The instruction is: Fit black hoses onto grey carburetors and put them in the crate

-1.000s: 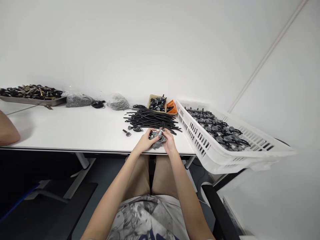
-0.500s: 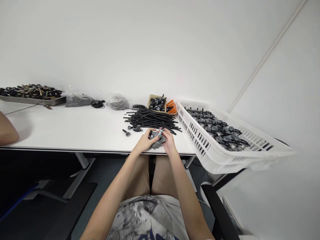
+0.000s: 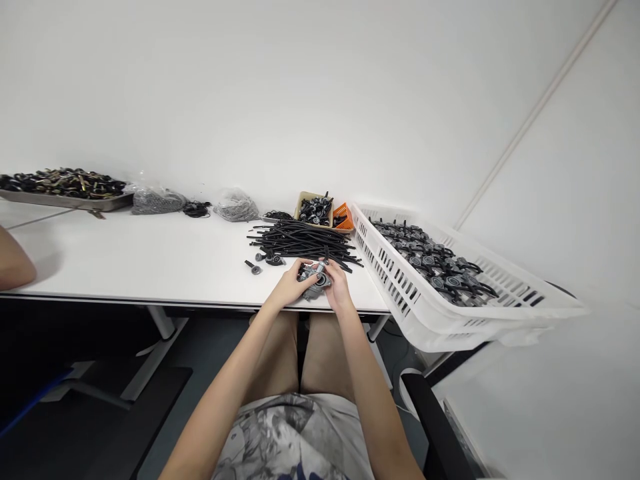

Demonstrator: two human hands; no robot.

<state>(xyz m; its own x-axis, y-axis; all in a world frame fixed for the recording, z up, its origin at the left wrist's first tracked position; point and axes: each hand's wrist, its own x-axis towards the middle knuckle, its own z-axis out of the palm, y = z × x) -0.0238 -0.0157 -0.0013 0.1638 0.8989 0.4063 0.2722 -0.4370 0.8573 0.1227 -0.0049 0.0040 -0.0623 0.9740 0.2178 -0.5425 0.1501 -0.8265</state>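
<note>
A grey metal carburetor (image 3: pixel 314 288) is held between my two hands just above the table's front edge. My left hand (image 3: pixel 291 284) is closed round its left side, thumb across the front. The fingers of my right hand (image 3: pixel 338 283) grip its upper right side, near a small black part (image 3: pixel 327 255) that sticks up. Parts of the carburetor are hidden by my fingers. To the left of my hands lie a few small black and grey round-ended parts (image 3: pixel 256 269). Behind my hands is a pile of black rubber hoses (image 3: pixel 303 239).
A white plastic crate (image 3: pixel 425 327) with rows of carburetors stands at the right. Along the wall sit a beige bin (image 3: pixel 301 200), an orange basket (image 3: pixel 344 217), plastic bags (image 3: pixel 236 205) of parts and a metal tray (image 3: pixel 65 199). Another person's arm (image 3: pixel 15 263) rests at the left.
The view has shifted very slightly. Both hands keep their hold on the carburetor, with barely any visible movement.
</note>
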